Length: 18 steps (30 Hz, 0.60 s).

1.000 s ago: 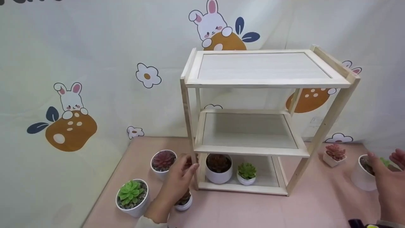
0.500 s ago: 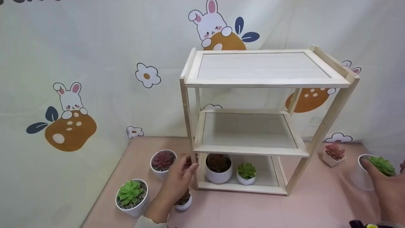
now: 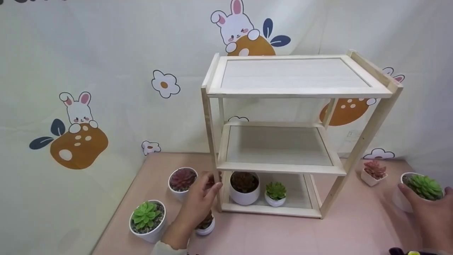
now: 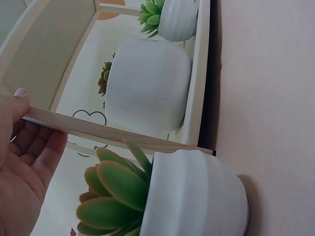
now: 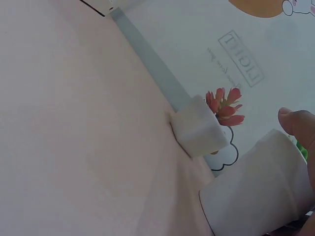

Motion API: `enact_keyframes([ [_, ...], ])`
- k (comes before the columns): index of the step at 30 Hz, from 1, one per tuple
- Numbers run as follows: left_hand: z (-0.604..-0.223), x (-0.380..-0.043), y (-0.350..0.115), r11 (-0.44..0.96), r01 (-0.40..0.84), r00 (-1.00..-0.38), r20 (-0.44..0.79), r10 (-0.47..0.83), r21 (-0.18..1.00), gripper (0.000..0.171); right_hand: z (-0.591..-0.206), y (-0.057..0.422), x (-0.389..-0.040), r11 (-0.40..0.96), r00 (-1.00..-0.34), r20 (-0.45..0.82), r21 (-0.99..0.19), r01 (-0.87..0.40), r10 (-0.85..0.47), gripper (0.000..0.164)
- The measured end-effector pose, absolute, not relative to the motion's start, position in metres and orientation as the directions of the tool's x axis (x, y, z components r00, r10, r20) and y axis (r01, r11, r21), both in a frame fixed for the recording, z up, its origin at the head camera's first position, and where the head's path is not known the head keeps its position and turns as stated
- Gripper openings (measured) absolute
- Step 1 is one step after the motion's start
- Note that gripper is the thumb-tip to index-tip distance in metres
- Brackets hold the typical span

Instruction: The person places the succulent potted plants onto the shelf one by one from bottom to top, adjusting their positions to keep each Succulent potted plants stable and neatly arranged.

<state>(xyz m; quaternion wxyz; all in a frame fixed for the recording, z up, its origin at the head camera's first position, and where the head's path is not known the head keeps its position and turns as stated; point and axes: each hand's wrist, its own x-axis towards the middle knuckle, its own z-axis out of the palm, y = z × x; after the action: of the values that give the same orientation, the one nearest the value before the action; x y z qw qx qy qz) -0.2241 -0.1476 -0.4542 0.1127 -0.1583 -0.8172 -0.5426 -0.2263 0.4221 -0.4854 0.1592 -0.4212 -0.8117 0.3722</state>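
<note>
At the left front post of the wooden shelf (image 3: 283, 168), my left hand (image 3: 200, 196) grips the post (image 4: 98, 132), thumb on one side and fingers on the other. A small white pot (image 4: 197, 196) with a brown-green succulent stands just below that hand. On the right, my right hand (image 3: 433, 216) spreads its thumb and fingers about the rim of a white pot (image 5: 256, 187) with a green succulent (image 3: 424, 186). The pot stands on the table; its far side and most of the fingers are hidden in the right wrist view.
The bottom shelf bears a white pot with a dark succulent (image 3: 245, 189) and a small green succulent (image 3: 276, 194). Left of the shelf stand a potted red succulent (image 3: 182, 182) and a green one (image 3: 147, 219). A pink succulent (image 3: 374, 171) stands at the back right.
My right hand has moved in toward the green succulent's pot, and its thumb has come to the rim. The left hand, the shelf and the pots have kept their places.
</note>
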Motion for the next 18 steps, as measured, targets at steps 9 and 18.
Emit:
enact_keyframes([
  [9, -0.452, -0.223, -0.148, 0.409, 0.35, -0.937, 0.319, 0.143, 0.843, 0.029, -0.497, 0.419, -0.23, 0.326, -0.598, -0.005, -0.835, 0.443, 0.801, 0.111],
  [18, -0.453, -0.222, -0.149, 0.393, 0.374, -0.927, 0.344, 0.148, 0.84, 0.033, -0.509, 0.419, -0.234, 0.26, -0.583, -0.013, -0.887, 0.382, 0.812, 0.113],
])
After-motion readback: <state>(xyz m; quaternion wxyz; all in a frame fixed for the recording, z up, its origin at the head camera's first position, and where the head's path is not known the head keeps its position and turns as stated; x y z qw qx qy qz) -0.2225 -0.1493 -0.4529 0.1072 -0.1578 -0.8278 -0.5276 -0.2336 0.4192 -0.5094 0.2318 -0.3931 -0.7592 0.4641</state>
